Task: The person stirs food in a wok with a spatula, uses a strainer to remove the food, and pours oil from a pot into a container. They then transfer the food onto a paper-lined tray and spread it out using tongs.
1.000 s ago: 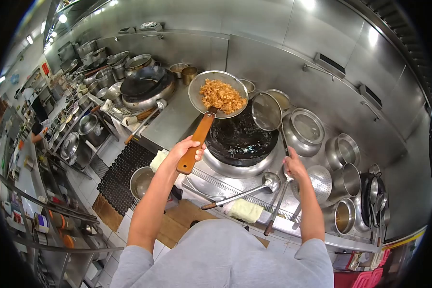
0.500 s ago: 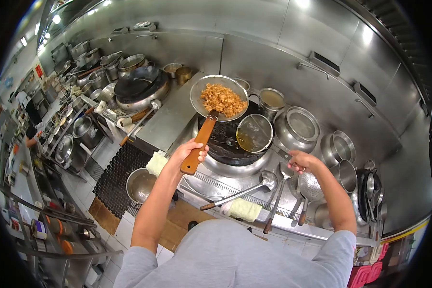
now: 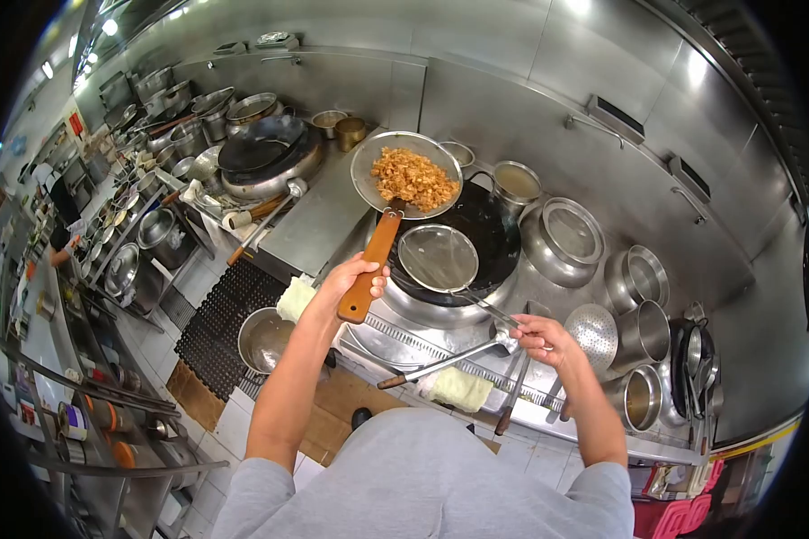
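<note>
My left hand (image 3: pixel 355 283) is wrapped round the wooden handle of a large strainer (image 3: pixel 368 269), which holds a heap of browned, crumbly food (image 3: pixel 412 177). The strainer is over the back left part of a black wok (image 3: pixel 487 216). My right hand (image 3: pixel 543 339) grips the thin metal handle of a smaller mesh skimmer (image 3: pixel 438 258), whose mesh looks bare and lies over the front left of the wok. Under my right hand and to its left, a ladle (image 3: pixel 449 361) lies on the stove's front edge. A perforated skimmer (image 3: pixel 591 337) rests to the right.
Metal pots (image 3: pixel 562 241) and a pot of cloudy liquid (image 3: pixel 518 182) stand behind and right of the wok. A folded cloth (image 3: pixel 458 389) lies at the front edge. Another wok (image 3: pixel 261 153) sits on the left. A person (image 3: pixel 58 247) stands far left.
My right hand has moved down and left, bringing the small skimmer toward the front left of the wok. Liquid seen at that skimmer before is no longer visible there. The large strainer has shifted slightly.
</note>
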A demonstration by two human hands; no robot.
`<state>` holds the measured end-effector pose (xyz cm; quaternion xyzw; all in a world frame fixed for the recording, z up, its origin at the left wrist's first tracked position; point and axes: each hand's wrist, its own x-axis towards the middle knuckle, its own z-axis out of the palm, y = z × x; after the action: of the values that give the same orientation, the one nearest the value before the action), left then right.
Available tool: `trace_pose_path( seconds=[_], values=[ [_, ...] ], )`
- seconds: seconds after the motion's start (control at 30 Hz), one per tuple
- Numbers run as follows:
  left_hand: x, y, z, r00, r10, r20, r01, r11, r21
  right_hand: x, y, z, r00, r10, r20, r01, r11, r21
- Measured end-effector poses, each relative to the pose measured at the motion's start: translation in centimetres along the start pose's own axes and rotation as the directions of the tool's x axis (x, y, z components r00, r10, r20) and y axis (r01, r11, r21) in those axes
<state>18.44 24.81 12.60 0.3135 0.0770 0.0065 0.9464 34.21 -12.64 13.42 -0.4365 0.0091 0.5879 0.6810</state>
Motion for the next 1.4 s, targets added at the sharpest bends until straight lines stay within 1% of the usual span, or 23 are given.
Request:
trace_pose_path(
  seconds=[0.17,0.23,0.27,0.3,0.37,0.4,0.43,0.5,0.57,0.63,0.67,0.7,0.77,0.8,0.83,0.87,0.9,0.93,1.0,1.03,1.17,1.3,1.4],
  values=[
    [0.3,-0.5,0.0,0.999,0.019,-0.04,-0.015,0.995,0.096,-2.2,2.1,-0.4,0.97,-0.179,-0.165,0.18,0.984,-0.011],
    [0.5,-1.3,-0.2,0.992,0.022,-0.122,-0.003,0.989,0.151,-2.4,2.3,0.9,0.852,-0.42,-0.312,0.326,0.892,-0.312],
    [0.6,-1.7,-0.2,0.991,0.013,-0.136,0.006,0.991,0.137,-1.6,2.5,1.1,0.741,-0.544,-0.395,0.34,0.81,-0.477],
    [0.6,-2.1,-0.6,0.991,0.017,-0.131,0.001,0.991,0.134,-1.3,2.2,0.6,0.739,-0.548,-0.393,0.341,0.807,-0.483],
    [0.8,-2.7,-1.3,0.996,-0.043,-0.082,0.048,0.997,0.063,-0.1,1.1,-0.6,0.489,-0.839,-0.241,0.169,0.361,-0.917],
    [0.8,-3.1,-1.5,0.994,-0.075,-0.081,0.076,0.997,0.006,0.9,0.4,-0.8,0.223,-0.96,0.17,0.061,-0.161,-0.985],
    [0.9,-3.6,-1.9,0.994,-0.069,-0.079,0.07,0.998,0.003,1.2,0.1,-1.0,0.224,-0.958,0.177,0.062,-0.167,-0.984],
    [1.0,-4.6,-2.7,0.99,-0.14,-0.004,0.139,0.985,-0.106,0.4,-0.4,2.0,0.393,-0.918,-0.045,-0.183,-0.031,-0.983],
    [1.0,-5.6,-2.9,0.989,-0.146,0.035,0.149,0.98,-0.132,0.6,-0.6,2.0,0.455,-0.89,-0.034,-0.196,-0.063,-0.979],
    [1.1,-6.5,-3.0,0.983,-0.176,0.05,0.183,0.962,-0.203,2.2,0.2,0.0,0.407,-0.906,0.118,-0.114,-0.178,-0.977],
    [1.1,-6.9,-2.9,0.983,-0.173,0.053,0.181,0.962,-0.204,2.9,0.7,-0.6,0.338,-0.932,0.133,-0.094,-0.174,-0.98],
    [1.0,-7.3,-2.9,0.982,-0.176,0.064,0.185,0.961,-0.203,4.0,0.7,-1.5,0.332,-0.934,0.133,-0.102,-0.175,-0.979],
    [1.0,-7.9,-2.9,0.983,-0.167,0.08,0.181,0.961,-0.21,4.5,1.5,-3.9,0.149,-0.983,0.108,0.1,-0.094,-0.991],
    [0.9,-8.1,-3.3,0.978,-0.176,0.116,0.198,0.953,-0.23,3.2,1.9,-3.4,0.297,-0.935,-0.191,0.313,0.285,-0.906],
    [0.8,-8.3,-3.6,0.967,-0.198,0.162,0.233,0.942,-0.242,2.1,2.0,-2.7,0.462,-0.786,-0.411,0.465,0.61,-0.642],
    [0.1,-8.7,-2.9,0.967,-0.176,0.184,0.225,0.928,-0.296,1.3,2.5,-2.5,0.48,-0.759,-0.44,0.594,0.65,-0.474],
    [-0.5,-9.0,-2.3,0.969,-0.154,0.195,0.215,0.911,-0.351,0.2,2.8,-2.9,0.498,-0.742,-0.448,0.705,0.648,-0.288],
    [-0.4,-9.8,-2.1,0.963,-0.185,0.196,0.24,0.92,-0.309,-1.4,3.2,-4.3,0.444,-0.744,-0.499,0.729,0.624,-0.283],
    [0.2,-10.4,-1.0,0.955,-0.233,0.186,0.277,0.925,-0.261,-2.8,4.3,-6.9,0.439,-0.66,-0.61,0.813,0.58,-0.043],
    [0.5,-10.1,-0.4,0.964,-0.229,0.131,0.251,0.949,-0.191,-4.0,4.5,-9.0,0.413,-0.655,-0.633,0.84,0.543,-0.014],
    [1.7,-10.0,1.6,0.96,-0.264,0.099,0.262,0.965,0.032,-9.3,4.9,-17.3,0.226,-0.592,-0.773,0.926,0.378,-0.019],
    [4.3,-11.8,6.5,0.952,-0.288,0.106,0.257,0.936,0.24,-15.3,4.9,-22.7,0.179,-0.507,-0.843,0.92,0.391,-0.039],
    [7.6,-14.1,9.9,0.917,-0.366,0.158,0.324,0.916,0.237,-18.4,5.2,-24.8,0.153,-0.521,-0.84,0.928,0.367,-0.058]
  ],
)
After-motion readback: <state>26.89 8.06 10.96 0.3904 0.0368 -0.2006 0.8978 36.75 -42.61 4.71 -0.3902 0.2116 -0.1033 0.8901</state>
